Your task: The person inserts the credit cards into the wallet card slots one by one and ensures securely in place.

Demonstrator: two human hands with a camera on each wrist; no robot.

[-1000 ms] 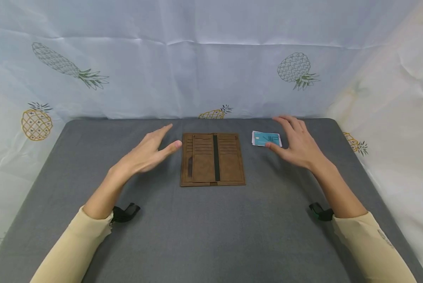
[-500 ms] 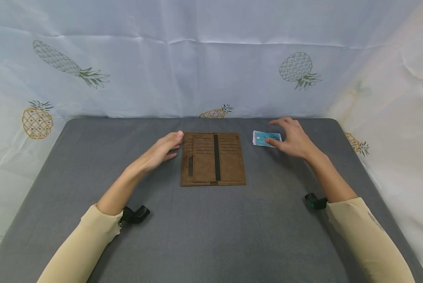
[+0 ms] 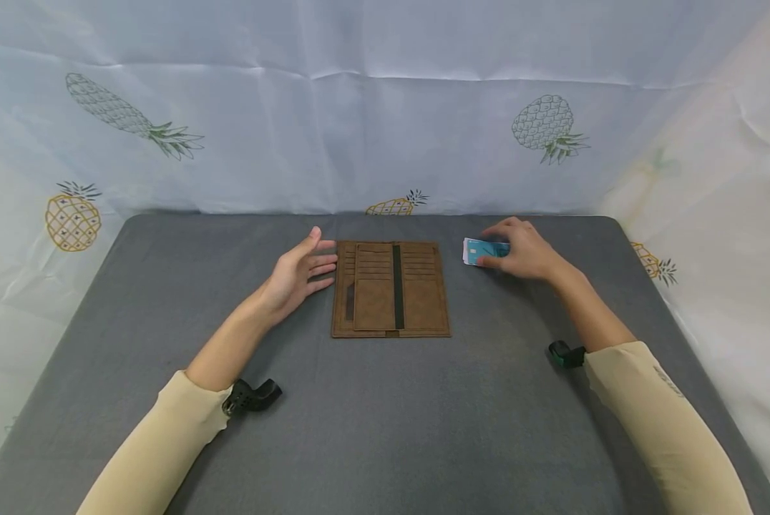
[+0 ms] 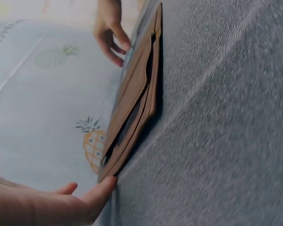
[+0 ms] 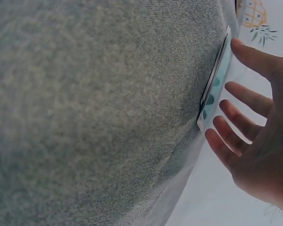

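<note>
The card stack (image 3: 479,250), long axis left to right, juts left from beneath the nearer right hand (image 3: 528,252), its fingers loose, ungripping, like those of the left hand (image 3: 291,275).

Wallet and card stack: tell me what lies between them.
Only grey tabletop lies between the wallet and the card stack, as the head view shows.

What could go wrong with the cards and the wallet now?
The pile of cards isn't lined up neatly, so some might slip away if the right hand lifts it. The left hand is right at the side of the open wallet, so a little bump could push the wallet crooked.
</note>
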